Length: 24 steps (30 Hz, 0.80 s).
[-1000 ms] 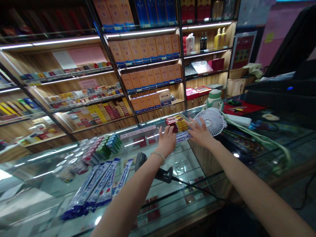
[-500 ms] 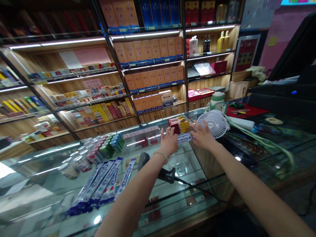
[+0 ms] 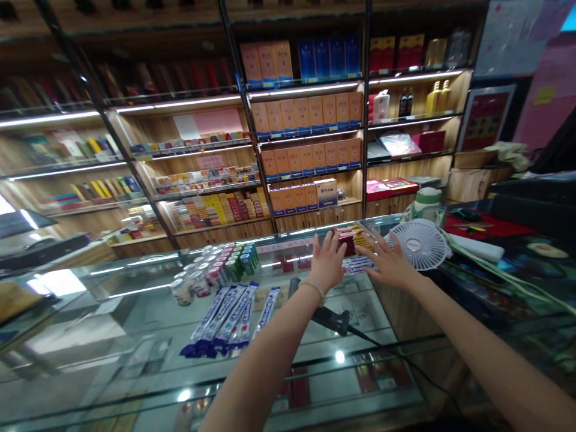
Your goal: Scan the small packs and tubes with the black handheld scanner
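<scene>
My left hand [image 3: 328,264], with a beaded bracelet on the wrist, is at the left side of a row of red and yellow packets [image 3: 351,240] on the glass counter. Its fingers are apart. On the other side of the packets, my right hand [image 3: 389,261] has its fingers spread. Between the hands, in front of the red and yellow packets, lie blue-and-white packets [image 3: 357,264]. Whether the fingertips touch the packets I cannot tell. Under my left forearm a black handheld barcode scanner [image 3: 330,318] is partly hidden.
Long blue-and-white sachets [image 3: 225,318] lie left of the scanner. Behind them stand rows of small cans and tubes [image 3: 220,267]. A white fan [image 3: 416,245] and a green-and-white bottle [image 3: 427,204] are right of my right hand. Shelves of boxes [image 3: 310,162] line the back.
The view has swung left and up, so the counter items appear further right. Both hands remain by the packets, with the fingers of my right hand a little more spread.
</scene>
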### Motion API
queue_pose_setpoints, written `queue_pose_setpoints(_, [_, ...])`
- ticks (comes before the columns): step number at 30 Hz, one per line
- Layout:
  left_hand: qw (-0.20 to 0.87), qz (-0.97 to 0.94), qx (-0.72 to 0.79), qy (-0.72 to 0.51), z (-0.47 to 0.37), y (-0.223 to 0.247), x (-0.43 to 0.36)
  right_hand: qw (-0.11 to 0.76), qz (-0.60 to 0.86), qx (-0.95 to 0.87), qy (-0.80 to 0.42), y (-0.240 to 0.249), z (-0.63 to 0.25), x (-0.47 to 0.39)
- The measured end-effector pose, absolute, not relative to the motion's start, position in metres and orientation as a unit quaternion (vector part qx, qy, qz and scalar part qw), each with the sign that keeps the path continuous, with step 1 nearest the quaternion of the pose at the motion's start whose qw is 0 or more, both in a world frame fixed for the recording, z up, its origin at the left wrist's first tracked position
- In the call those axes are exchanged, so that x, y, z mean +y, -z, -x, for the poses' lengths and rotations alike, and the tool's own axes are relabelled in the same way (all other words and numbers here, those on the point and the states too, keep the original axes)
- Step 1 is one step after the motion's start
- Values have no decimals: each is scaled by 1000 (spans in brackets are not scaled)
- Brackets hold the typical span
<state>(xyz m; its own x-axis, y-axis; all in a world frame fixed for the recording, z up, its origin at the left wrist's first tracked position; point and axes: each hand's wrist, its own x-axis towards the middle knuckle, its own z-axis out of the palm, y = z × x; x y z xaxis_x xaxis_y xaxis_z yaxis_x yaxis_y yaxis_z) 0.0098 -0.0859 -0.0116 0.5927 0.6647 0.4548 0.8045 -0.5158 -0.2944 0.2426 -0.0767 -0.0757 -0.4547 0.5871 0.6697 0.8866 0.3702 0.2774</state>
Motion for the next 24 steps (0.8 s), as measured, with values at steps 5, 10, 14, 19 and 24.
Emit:
queue_pose_setpoints(5, [256,832,-456,182,10,-1,-98,250,446,-805,303,68,-231,-78])
queue_pose_setpoints(10, [258,813,-482,200,40,-14,-113,260,451,-805,285,55,-206,-86])
queue_pose_setpoints(14, [268,790,-507,217,73,-24,-128,268,450,-811,260,35,-171,-96])
queue_pose_setpoints(19, [284,752,-554,218,120,-34,-150,269,406,-839,243,12,-115,-105])
queue_pose_setpoints(24, [302,723,-585,210,162,-36,-168,282,355,-858,241,3,-63,-108])
